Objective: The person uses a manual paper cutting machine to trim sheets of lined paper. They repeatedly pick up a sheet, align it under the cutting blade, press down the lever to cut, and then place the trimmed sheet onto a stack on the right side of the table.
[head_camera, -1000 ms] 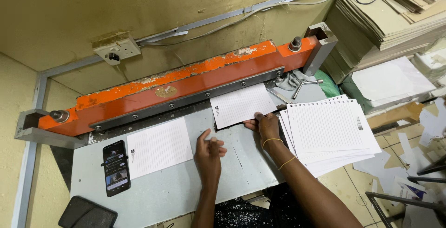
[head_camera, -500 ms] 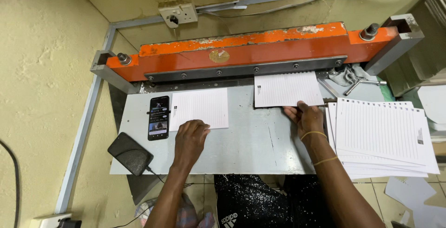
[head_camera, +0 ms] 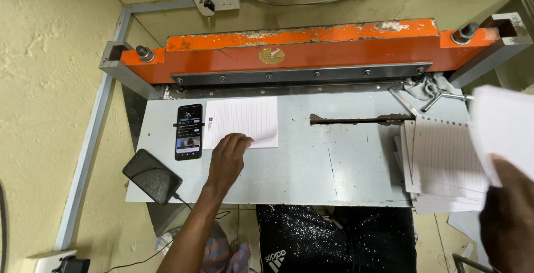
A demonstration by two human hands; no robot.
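Left hand (head_camera: 227,159) lies flat on the lined sheets (head_camera: 242,123); right hand (head_camera: 509,217) (blurry, cut off) grips a white sheet (head_camera: 503,125).

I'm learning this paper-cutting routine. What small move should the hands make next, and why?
Probably lay the cut sheet in the right hand onto the lined stack at the left. The left hand is lifting that stack's near corner, and the cutter bed in front of the blade lies bare.
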